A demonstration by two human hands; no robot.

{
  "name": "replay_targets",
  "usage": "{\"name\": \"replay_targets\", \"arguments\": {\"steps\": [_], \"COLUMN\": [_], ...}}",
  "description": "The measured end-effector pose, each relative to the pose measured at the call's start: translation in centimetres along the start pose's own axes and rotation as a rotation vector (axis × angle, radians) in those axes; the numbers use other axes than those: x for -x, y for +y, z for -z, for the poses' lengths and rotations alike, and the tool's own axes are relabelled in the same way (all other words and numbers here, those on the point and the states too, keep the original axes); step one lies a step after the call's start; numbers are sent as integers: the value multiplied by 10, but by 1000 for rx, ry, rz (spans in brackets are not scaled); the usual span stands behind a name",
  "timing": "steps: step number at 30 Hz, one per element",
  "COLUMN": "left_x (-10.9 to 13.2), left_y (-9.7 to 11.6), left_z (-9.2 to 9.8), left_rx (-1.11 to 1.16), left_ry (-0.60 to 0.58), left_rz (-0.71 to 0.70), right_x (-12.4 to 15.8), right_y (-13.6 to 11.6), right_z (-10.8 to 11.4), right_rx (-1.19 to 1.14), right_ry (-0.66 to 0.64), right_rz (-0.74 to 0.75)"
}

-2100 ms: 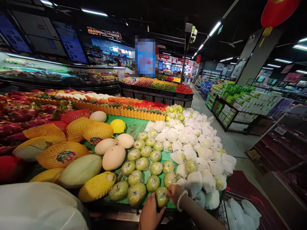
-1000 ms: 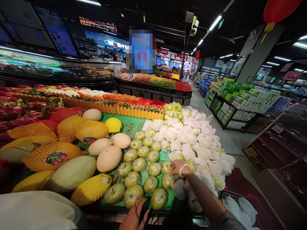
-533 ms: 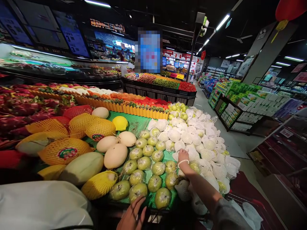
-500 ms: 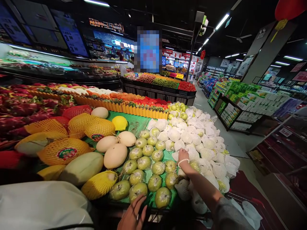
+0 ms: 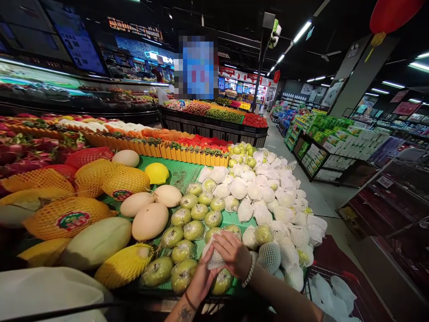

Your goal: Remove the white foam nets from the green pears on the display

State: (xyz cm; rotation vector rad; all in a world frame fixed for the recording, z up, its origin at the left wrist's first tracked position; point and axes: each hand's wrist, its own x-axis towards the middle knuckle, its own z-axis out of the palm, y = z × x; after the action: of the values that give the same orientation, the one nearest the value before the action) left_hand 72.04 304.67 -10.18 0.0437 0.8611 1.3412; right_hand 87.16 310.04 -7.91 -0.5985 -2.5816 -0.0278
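Both my hands meet over the front of a green-matted fruit stand (image 5: 187, 172). My left hand (image 5: 201, 277) and my right hand (image 5: 234, 252) are closed together around a fruit in a white foam net (image 5: 213, 258). My right wrist wears a white bead bracelet (image 5: 248, 271). Under and around the hands lie rows of plastic-wrapped green fruit (image 5: 194, 229). To the right is a heap of fruit in white foam nets (image 5: 268, 197).
Left of the green fruit lie pale melons (image 5: 149, 220) and yellow-netted melons (image 5: 122, 181). A red cart holding loose foam nets (image 5: 330, 293) stands at lower right. An aisle (image 5: 315, 197) runs along the right, past shelves of boxed goods (image 5: 338, 143). A white bag (image 5: 50, 293) fills the lower left.
My right hand came back from the netted heap to the front with a netted fruit. My left hand rose from the stand's edge and joined it on that fruit.
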Motion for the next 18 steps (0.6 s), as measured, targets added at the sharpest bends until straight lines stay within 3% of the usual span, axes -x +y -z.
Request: {"name": "replay_targets", "arguments": {"steps": [2,4,6,8,11,13,18], "left_x": [2,2,0,-2,-3,-2,4], "left_y": [1,2,2,1,-1,-2,5], "left_z": [-2,2,7,13,21,24,21], "left_rx": [55,116,181,226,256,273,344], "left_ry": [57,66,62,44,-43,-69,5], "left_rz": [15,2,-6,8,20,14,24], "right_x": [2,9,17,22,21,14,1], "right_y": [-13,-23,-28,-29,-25,-25,-44], "right_z": [15,28,31,25,10,6,17], "right_rx": [-58,-181,-308,-416,-581,-625,-486], "right_ry": [107,297,530,676,685,679,748], "right_rz": [15,-72,-274,-486,-640,-629,-507]}}
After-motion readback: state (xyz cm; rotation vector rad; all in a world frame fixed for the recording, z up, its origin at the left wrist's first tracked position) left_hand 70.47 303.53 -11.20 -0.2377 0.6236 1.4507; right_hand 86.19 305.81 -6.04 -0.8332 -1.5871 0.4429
